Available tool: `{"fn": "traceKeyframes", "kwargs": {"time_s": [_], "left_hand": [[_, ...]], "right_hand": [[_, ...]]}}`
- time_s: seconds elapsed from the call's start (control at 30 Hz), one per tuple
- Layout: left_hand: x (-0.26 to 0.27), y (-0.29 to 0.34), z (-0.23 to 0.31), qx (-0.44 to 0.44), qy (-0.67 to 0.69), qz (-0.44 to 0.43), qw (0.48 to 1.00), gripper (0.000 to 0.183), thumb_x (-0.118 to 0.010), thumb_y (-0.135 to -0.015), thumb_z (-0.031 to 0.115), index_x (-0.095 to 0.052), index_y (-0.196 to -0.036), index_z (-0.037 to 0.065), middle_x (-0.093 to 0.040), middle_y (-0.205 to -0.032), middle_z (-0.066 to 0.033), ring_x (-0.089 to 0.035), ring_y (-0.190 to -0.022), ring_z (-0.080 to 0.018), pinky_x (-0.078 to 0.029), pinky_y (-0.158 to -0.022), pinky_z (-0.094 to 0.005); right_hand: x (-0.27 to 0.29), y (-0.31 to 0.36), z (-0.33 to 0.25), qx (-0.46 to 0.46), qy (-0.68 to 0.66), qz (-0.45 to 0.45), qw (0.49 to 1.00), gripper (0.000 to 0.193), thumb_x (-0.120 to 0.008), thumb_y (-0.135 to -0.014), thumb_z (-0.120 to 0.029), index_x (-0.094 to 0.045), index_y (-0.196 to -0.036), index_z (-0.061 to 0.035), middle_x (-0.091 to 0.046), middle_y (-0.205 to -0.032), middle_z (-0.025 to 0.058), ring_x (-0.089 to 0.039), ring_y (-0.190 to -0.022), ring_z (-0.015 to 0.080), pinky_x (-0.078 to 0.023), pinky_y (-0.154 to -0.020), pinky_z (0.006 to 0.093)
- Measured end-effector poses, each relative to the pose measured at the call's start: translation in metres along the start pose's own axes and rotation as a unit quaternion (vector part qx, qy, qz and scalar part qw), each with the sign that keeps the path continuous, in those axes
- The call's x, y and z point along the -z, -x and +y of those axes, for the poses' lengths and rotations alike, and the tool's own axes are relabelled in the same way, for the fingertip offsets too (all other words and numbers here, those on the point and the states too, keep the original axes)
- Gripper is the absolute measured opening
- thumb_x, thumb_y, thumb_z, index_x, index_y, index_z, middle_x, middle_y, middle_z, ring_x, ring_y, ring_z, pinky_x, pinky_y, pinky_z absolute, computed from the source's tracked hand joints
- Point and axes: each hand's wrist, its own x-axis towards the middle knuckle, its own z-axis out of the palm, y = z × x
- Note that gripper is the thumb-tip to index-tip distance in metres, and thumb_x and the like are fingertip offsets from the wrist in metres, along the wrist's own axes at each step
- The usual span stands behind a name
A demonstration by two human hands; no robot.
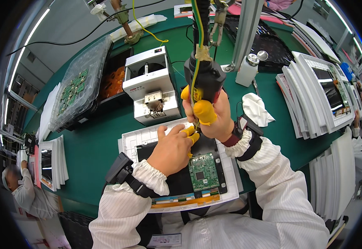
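Observation:
My right hand [220, 118] is wrapped round a black electric screwdriver [208, 76], which points down at a white-framed display panel [232, 186]. Yellow finger cots cover some of its fingers. Low over the panel, my left hand [172, 151] brings its yellow-capped thumb and forefinger together beside the screwdriver's tip. Whatever they pinch is too small or hidden to make out; the other fingers reach forward. A green circuit board [203, 172] lies on the panel's black back, right of my left hand. Along the near edge runs an orange strip [185, 203].
A white machine [152, 83] stands just beyond the panel. Clear trays with green boards [73, 91] are at left. To the right are a white bottle [247, 70], a crumpled cloth [255, 108] and stacked panels [313, 91]. A metal post [249, 29] rises behind. A person [31, 186] sits far left.

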Motion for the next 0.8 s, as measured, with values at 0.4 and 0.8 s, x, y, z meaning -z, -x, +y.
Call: {"fn": "traceKeyframes", "kwargs": {"time_s": [0.4,0.8], "left_hand": [[-0.0001,0.0000,-0.0007,0.001,-0.002,-0.001,1.000,0.016,-0.065,-0.077,0.012,-0.071,-0.090,0.005,-0.064,-0.092,-0.0071,-0.050,-0.115,-0.0223,-0.028,-0.093,-0.0547],[0.0008,0.0029,0.0004,0.008,-0.013,-0.011,1.000,0.018,-0.065,-0.076,0.012,-0.071,-0.093,0.005,-0.063,-0.095,-0.0071,-0.049,-0.117,-0.0228,-0.028,-0.094,-0.0554]], "right_hand": [[0.0054,0.0063,0.0053,-0.016,-0.056,-0.007,0.998,0.032,-0.052,-0.096,-0.028,-0.050,-0.109,0.0007,-0.059,-0.081,0.0052,-0.052,-0.062,0.0076,-0.042,-0.055,0.0215],[0.0009,0.0017,0.0028,-0.044,-0.057,0.002,0.997,0.038,-0.058,-0.092,-0.032,-0.049,-0.108,0.0008,-0.056,-0.079,0.0040,-0.051,-0.062,0.0072,-0.042,-0.054,0.0202]]}}
